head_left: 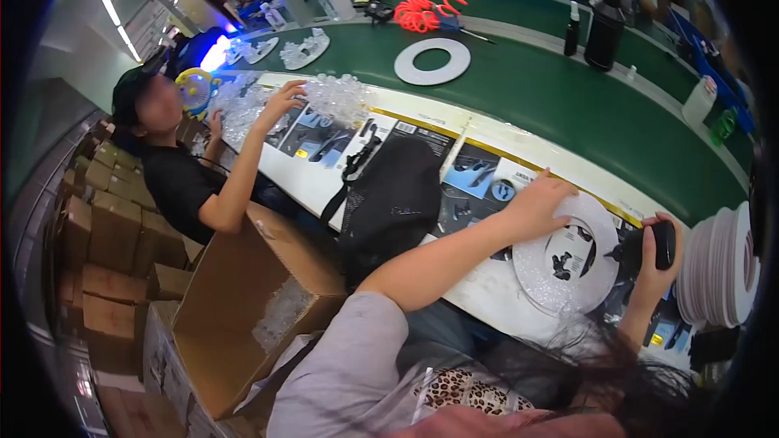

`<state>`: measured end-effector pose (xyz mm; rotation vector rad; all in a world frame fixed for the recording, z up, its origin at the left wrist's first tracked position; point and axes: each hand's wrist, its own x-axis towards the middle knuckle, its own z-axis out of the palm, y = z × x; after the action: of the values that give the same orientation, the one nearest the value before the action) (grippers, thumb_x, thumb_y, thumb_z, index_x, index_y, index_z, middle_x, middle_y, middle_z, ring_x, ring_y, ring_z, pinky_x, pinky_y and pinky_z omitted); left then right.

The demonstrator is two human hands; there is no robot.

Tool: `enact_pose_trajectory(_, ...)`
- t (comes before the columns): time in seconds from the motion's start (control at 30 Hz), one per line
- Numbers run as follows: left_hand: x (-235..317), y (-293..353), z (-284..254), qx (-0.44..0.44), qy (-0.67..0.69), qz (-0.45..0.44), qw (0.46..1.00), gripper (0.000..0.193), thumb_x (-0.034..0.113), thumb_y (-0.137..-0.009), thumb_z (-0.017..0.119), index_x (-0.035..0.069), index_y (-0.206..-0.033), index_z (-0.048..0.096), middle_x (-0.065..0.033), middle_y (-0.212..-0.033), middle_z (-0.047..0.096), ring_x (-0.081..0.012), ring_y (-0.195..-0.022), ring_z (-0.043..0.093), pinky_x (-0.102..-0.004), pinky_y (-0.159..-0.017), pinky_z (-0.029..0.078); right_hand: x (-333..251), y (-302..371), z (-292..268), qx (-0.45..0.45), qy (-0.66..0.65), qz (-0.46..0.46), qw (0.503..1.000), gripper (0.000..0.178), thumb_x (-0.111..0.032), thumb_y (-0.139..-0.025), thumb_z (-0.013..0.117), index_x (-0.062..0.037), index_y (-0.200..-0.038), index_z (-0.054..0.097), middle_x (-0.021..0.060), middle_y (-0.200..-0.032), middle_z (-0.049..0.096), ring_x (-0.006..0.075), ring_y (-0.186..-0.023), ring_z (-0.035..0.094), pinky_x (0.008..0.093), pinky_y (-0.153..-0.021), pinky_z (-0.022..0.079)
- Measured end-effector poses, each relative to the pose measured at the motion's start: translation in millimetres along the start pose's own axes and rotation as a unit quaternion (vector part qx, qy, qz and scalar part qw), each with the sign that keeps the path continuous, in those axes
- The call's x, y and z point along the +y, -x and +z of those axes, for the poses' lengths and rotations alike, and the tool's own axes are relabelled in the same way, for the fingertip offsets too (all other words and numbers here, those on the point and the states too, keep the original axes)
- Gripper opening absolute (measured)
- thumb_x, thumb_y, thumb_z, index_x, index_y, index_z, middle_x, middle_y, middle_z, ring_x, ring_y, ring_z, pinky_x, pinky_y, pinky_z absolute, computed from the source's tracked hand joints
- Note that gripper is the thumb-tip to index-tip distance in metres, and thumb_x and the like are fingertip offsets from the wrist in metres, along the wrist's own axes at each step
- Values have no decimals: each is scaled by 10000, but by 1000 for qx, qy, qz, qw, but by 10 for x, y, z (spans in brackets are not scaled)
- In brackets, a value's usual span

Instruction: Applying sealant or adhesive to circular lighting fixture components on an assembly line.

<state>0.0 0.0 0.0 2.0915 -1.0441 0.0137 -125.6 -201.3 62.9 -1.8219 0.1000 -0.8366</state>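
A flat white ring with a glittery surface lies on the white table in front of me. My left hand is at its upper left edge, fingers stretched and apart, with the thumb over the rim; whether it presses on the ring I cannot tell. To the right of the ring, my right hand is wrapped round a black bottle-like object, whose narrow tip points left toward the ring. Printed cards are visible through the ring's hole. Close to my right hand stands a stack of white rings.
A black bag lies left of my left arm. An open cardboard box stands at lower left. Beyond the table runs a green conveyor with another white ring. At left, a co-worker reaches over clear plastic parts.
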Motion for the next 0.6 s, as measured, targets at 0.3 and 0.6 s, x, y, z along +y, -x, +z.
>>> enact_pose_trajectory(0.3, -10, 17, 43, 36, 27, 31, 998, 429, 149, -700, 737, 37, -1081, 572, -149, -1042, 616, -333, -1079, 551, -512, -1119, 246, 94, 20, -31, 9, 1, 4, 1000, 224, -71, -883, 582, -12, -1097, 555, 59, -928, 599, 139, -913, 551, 270, -893, 413)
enact_pose_trajectory(0.6, 0, 35, -26, 17, 19, 23, 999, 410, 147, -739, 718, 43, -1103, 558, -150, -1105, 607, -320, -1116, 543, -500, -1134, 226, 118, 4, -13, 16, 4, 11, 1000, 220, -73, -881, 579, -15, -1093, 559, 58, -924, 603, 140, -911, 549, 275, -887, 417)
